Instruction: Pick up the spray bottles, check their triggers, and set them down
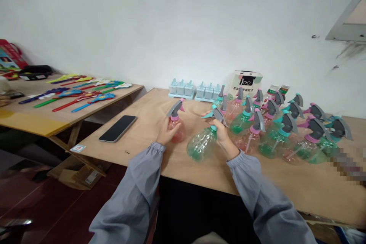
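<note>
My left hand [168, 131] is closed around a pink spray bottle [179, 134] with a grey and pink trigger head, which stands upright on the wooden table [151, 106]. A green spray bottle [201, 145] with a teal collar is gripped at its neck by my right hand [223, 133]. That bottle leans, its base toward the lower left. To the right of my right hand, several more pink and green spray bottles [278, 143] stand close together.
A phone [118, 129] lies left of my left hand. Light blue popsicle molds [183, 89] and a printed box [244, 84] stand along the wall. Colourful hand-shaped sticks [77, 101] cover the neighbouring table. A cardboard box [85, 175] sits below.
</note>
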The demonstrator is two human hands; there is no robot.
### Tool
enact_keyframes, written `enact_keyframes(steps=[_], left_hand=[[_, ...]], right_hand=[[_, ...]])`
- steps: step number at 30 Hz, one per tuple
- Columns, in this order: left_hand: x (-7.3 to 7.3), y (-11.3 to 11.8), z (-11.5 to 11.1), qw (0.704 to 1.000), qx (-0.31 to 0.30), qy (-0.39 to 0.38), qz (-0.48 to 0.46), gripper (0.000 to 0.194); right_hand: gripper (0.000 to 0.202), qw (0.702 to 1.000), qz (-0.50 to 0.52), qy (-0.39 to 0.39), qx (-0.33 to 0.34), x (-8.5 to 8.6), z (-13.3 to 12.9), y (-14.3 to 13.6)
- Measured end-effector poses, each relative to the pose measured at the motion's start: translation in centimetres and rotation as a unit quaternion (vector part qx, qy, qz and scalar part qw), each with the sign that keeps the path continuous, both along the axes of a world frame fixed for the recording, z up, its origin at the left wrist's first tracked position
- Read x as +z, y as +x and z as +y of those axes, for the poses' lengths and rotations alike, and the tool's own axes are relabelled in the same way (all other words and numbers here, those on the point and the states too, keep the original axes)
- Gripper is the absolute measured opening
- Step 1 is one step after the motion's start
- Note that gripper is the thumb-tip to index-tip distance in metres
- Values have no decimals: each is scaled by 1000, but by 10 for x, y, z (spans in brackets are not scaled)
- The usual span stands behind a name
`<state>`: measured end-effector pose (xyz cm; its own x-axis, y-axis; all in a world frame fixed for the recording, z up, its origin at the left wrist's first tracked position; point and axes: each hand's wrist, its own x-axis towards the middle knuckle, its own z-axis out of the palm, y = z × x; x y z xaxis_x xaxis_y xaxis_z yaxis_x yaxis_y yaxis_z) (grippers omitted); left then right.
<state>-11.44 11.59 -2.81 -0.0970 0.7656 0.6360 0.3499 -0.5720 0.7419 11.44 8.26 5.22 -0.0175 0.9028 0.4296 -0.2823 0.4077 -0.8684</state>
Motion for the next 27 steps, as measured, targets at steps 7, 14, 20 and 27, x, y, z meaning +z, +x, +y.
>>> enact_keyframes(steps=[7,14,20,27], left_hand=[[0,0,-1,1000,5,-5,-8,40],[0,0,0,1000,-8,-11,-11,40],[3,0,-1,1000,0,-8,0,48],[3,2,-5,1000,-5,-8,-4,42]], right_hand=[[15,996,-71,29,-43,0,-5,6],[27,964,-175,97,-177,-8,-23,41],[33,929,-222,89,-284,-21,-22,64],[42,932,-227,94,-268,-29,-6,66]])
